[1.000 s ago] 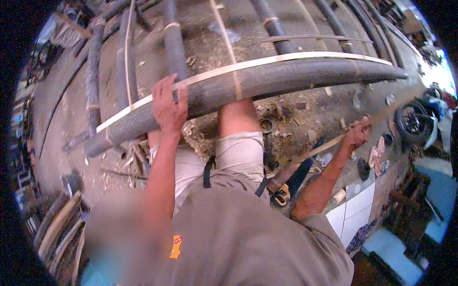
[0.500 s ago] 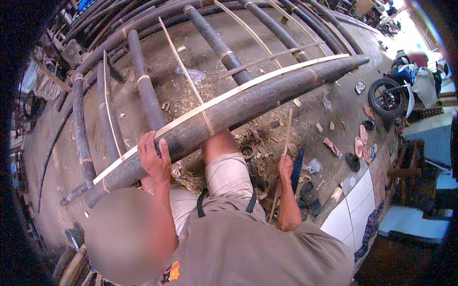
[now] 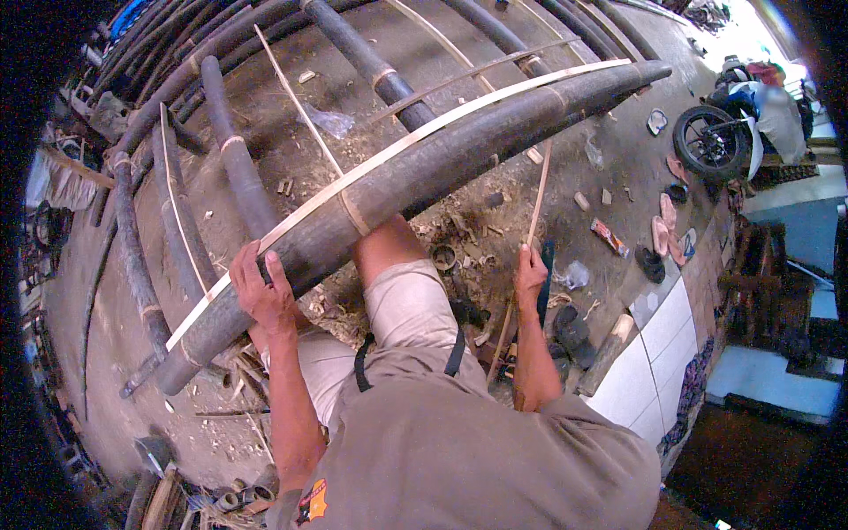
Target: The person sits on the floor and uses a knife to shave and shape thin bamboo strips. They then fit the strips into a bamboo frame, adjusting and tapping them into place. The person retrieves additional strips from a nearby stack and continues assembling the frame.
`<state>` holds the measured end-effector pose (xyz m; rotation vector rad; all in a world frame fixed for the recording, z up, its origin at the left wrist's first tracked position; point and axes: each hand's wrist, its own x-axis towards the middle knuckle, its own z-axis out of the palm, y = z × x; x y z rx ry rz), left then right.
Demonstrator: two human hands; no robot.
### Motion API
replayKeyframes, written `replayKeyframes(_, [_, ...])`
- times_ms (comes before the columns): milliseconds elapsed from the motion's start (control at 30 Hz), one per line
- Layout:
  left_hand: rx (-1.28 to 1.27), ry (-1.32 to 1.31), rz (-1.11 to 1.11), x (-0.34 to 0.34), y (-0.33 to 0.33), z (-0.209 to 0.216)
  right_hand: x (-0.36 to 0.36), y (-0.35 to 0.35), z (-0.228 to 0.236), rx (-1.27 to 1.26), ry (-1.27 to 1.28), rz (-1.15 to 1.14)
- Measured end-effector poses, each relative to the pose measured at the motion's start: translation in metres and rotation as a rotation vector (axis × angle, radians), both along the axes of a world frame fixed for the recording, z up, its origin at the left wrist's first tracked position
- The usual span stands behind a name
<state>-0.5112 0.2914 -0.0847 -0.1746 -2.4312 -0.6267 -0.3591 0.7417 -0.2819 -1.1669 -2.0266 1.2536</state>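
A thick dark bamboo pole (image 3: 424, 190) slants across my lap. Along its far side runs a long pale bamboo strip (image 3: 397, 152). My left hand (image 3: 262, 290) is closed over the strip and the pole near their left end, thumb resting on the pole's dark surface. To the right of my legs, my right hand (image 3: 529, 272) is closed around a thin bamboo stick (image 3: 541, 199), held upright with its top close to the pole's near side. Just beside that hand is a dark blue, flat blade-like piece (image 3: 546, 278), partly hidden by the wrist.
Several dark bamboo poles (image 3: 238, 163) and thin strips lie on the floor beyond. Shavings and offcuts (image 3: 455, 238) litter the ground by my legs. At right are sandals (image 3: 662, 231), a red-and-white packet (image 3: 609, 238), a motorbike wheel (image 3: 708, 144) and white tiles (image 3: 658, 353).
The whole view has shifted, so most things sit higher and further left. The stick in my right hand now reaches nearer the pole. My left hand keeps its place on the pole.
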Motion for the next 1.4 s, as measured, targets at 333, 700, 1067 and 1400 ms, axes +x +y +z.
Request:
replayKeyframes(333, [0.028, 0.004, 0.029, 0.004, -0.001, 0.003, -0.016, -0.036, 0.058, 0.163, 0.068, -0.007])
replayKeyframes(700, [0.352, 0.007, -0.001, 0.010, -0.005, 0.006, -0.122, -0.121, 0.312, -0.061, 0.561, 0.343])
replayKeyframes(1067, [0.718, -0.512, -0.479, 0.093, 0.025, 0.042, -0.259, -0.251, 0.454, -0.613, 0.866, 0.911])
replayKeyframes(1400, [0.773, -0.441, 0.024, 0.154, -0.052, 0.015, -0.321, -0.415, 0.345, -1.125, 0.451, 1.160])
